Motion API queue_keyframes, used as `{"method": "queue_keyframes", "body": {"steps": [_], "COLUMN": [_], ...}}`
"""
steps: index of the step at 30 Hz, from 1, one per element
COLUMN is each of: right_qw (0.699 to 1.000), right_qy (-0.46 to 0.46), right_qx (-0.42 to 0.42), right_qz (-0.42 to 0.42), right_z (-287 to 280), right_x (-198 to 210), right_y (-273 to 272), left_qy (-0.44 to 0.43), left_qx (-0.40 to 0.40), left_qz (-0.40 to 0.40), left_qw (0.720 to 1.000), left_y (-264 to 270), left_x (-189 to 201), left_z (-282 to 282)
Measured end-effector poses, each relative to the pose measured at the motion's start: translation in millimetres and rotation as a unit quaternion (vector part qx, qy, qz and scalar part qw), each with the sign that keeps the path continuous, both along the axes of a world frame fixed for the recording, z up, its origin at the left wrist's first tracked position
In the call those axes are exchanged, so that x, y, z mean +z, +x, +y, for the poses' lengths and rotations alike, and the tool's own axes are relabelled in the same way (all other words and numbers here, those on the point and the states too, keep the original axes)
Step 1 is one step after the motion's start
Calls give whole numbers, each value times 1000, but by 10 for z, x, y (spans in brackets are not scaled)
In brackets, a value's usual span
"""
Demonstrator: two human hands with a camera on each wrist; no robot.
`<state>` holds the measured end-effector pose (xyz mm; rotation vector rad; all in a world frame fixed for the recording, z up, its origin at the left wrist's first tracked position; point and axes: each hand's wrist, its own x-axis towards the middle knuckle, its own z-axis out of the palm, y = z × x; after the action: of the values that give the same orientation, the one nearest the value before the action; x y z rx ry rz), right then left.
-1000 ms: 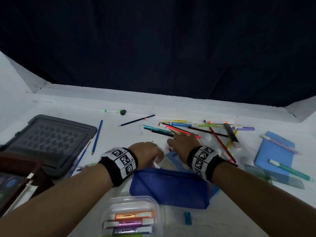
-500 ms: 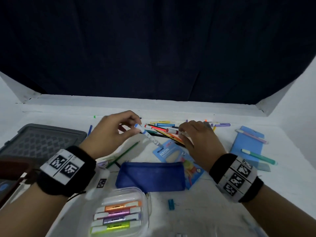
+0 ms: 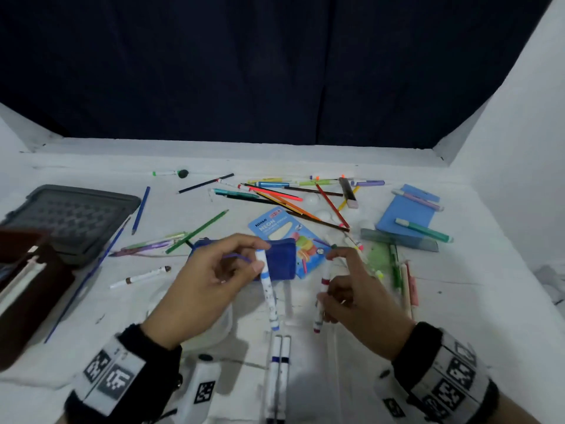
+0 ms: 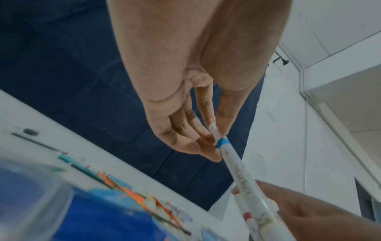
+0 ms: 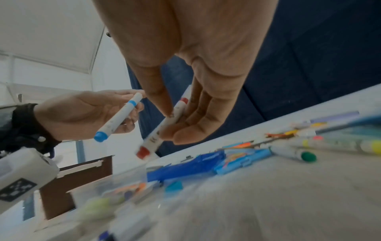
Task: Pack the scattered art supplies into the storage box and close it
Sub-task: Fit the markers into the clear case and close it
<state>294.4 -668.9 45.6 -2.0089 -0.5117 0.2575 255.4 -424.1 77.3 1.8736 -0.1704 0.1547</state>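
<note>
While two white markers [image 3: 277,377] lie side by side on the table [image 3: 351,377] at the near edge, both hands hover just beyond them, each with a marker of its own. The left hand [image 3: 208,289] pinches the upper end of a blue marker [image 3: 267,293] between thumb and fingertips, the other fingers loosely curled; the marker hangs down and a little toward the person, blue cap lowest. The right hand [image 3: 356,304] grips a red marker [image 3: 321,298] between thumb and curled fingers, index finger stretched forward; this marker also slants down, red cap at the bottom. The two markers are near each other but apart. Below the left hand sits a clear case [image 3: 214,328], mostly hidden. Just past the hands lies a blue pouch [image 3: 279,258], partly overlapping a blue card pack [image 3: 275,223]. To the left, a brown-tipped marker [image 3: 140,276] lies near a green pencil [image 3: 197,231]. Right of the hands lies a blurred row of pens [image 3: 403,283], then a clear ruler [image 3: 397,240] and a blue notebook [image 3: 403,214] with two pens on it. Farther back, pencils and markers [image 3: 293,194] cross in a loose pile. The grey box [image 3: 73,215] sits at far left, lid down, with a brown case [image 3: 27,295] in front of it
</note>
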Motion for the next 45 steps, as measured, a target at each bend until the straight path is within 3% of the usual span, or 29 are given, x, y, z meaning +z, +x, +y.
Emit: {"method": "queue_keyframes", "body": {"steps": [4,9,16,22,37,45], "right_qw": [996,992,985,979,972,966], "right_qy": [-69,-66,-117,-150,-164,-220], "right_qx": [37,62,87,104,57,58], "right_qz": [52,84,92,92,161,125], "right_z": [-113,-125,-19,36,175,176], "right_x": [-184,-237,-310,-259,-316,-326], "right_y": [-113,-233,-293,-332,-511,-563], "left_qy": [20,88,205,304,251,410], "left_qx": [-9,-23,5,-45,-77,-156], "left_qz": [45,89,39,27,116,89], "left_qw": [999,992,978,951,958,894], "left_y": [-230,-440,-445,-355,-287,-350], "left_x": [-343,-646,-773,-765,-651,-667], "left_z": [-225,-388,-421,-382,-343,-378]}}
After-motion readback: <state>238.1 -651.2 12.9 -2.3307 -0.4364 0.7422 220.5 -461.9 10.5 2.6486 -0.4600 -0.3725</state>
